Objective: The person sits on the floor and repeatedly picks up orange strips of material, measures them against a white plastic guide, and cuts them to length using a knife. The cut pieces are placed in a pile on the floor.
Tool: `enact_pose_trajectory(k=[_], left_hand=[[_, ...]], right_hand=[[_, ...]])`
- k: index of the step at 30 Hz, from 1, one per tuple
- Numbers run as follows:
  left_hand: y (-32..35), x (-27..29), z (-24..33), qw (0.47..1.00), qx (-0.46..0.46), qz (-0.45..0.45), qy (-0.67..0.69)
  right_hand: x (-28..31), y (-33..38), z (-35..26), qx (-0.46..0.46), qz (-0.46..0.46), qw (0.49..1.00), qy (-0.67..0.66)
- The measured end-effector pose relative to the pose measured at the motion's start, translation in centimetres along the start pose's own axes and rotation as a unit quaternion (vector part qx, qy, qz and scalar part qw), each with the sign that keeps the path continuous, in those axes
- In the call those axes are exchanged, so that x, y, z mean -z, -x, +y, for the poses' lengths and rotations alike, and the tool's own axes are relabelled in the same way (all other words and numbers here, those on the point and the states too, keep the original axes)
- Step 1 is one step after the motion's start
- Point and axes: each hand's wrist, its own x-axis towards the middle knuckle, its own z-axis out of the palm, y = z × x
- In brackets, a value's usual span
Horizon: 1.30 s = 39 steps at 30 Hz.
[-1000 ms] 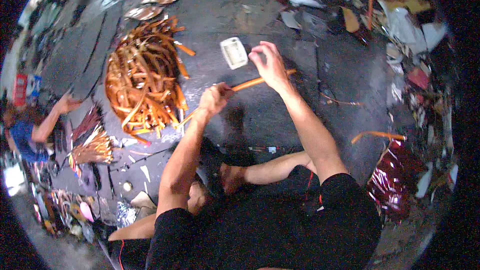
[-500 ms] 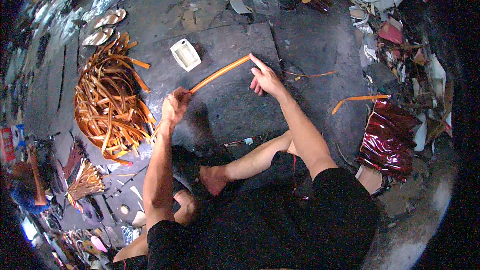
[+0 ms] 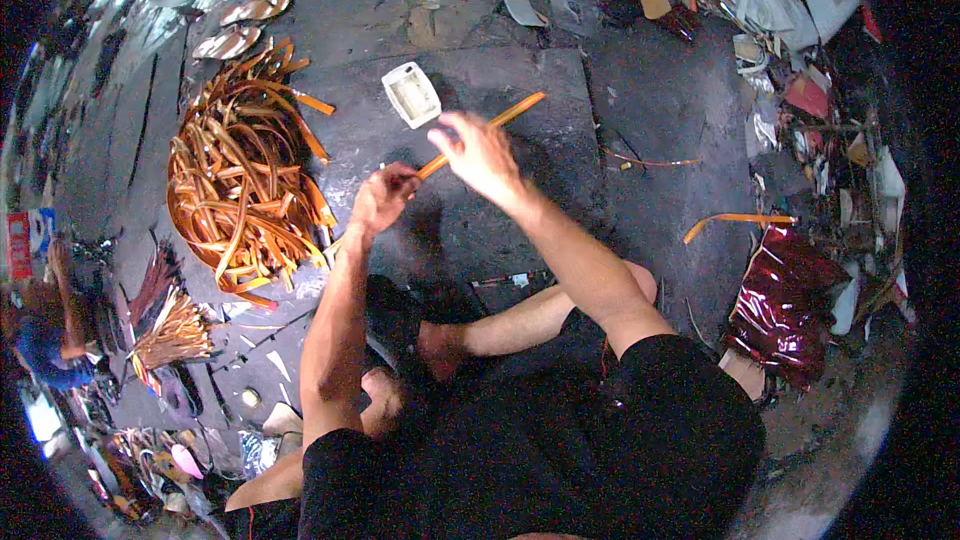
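Observation:
My left hand (image 3: 382, 200) is closed around a long, flat orange strip (image 3: 522, 107), whose free end slants up and to the right above the dark floor board. Over the middle of that strip is my right hand (image 3: 480, 155), slightly blurred, with thumb and forefinger apart and pointing left. Whether its palm touches the strip cannot be made out. Just beyond the right fingertips lies a small white rectangular dish (image 3: 412, 95). A big tangled heap of similar orange-brown strips (image 3: 245, 185) sits to the left of my left hand.
A bent orange strip (image 3: 735, 223) lies at right beside a shiny dark red crumpled sheet (image 3: 785, 290). Mixed scraps (image 3: 800, 90) line the right side. Sandals (image 3: 255, 8) rest far left, a bundle of thin strands (image 3: 172, 338) nearer. Another person (image 3: 58, 345) is at the left edge.
My right hand has left the strip's far end and swung left, over its middle, near my left hand. The view has shifted, so the surroundings appear further right.

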Motion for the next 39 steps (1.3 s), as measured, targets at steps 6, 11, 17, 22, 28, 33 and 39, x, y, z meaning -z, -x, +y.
enact_pose_trajectory(k=[6, 11, 17, 22, 28, 33, 39], left_hand=[[-2.5, -2.2, 0.2, 0.995, 0.093, -0.017, 0.000], [-2.5, -1.9, 0.4, 0.996, 0.088, -0.007, -0.029], [-3.1, -2.6, 1.3, 0.995, 0.101, 0.000, -0.017], [-3.5, -2.9, 1.3, 0.996, 0.077, 0.000, -0.039], [-3.2, -2.2, -0.6, 0.993, 0.114, -0.014, -0.007], [-0.5, 2.9, 0.9, 0.973, 0.160, -0.081, -0.142], [2.5, 4.3, -1.1, 0.980, 0.098, -0.033, -0.172]], right_hand=[[-0.7, -4.9, 0.1, 0.108, -0.060, 0.980, 0.159], [-1.1, -6.0, -0.5, 0.158, -0.042, 0.973, 0.165], [-1.2, -5.5, 0.5, 0.172, -0.036, 0.981, 0.088], [3.0, -2.4, 4.6, -0.007, 0.062, 0.992, -0.106], [6.3, 1.3, 5.3, -0.283, -0.233, 0.903, -0.225], [-1.2, 5.7, 0.9, -0.060, -0.258, 0.962, -0.071], [-3.0, 1.8, -5.0, 0.016, -0.073, 0.996, -0.038]])
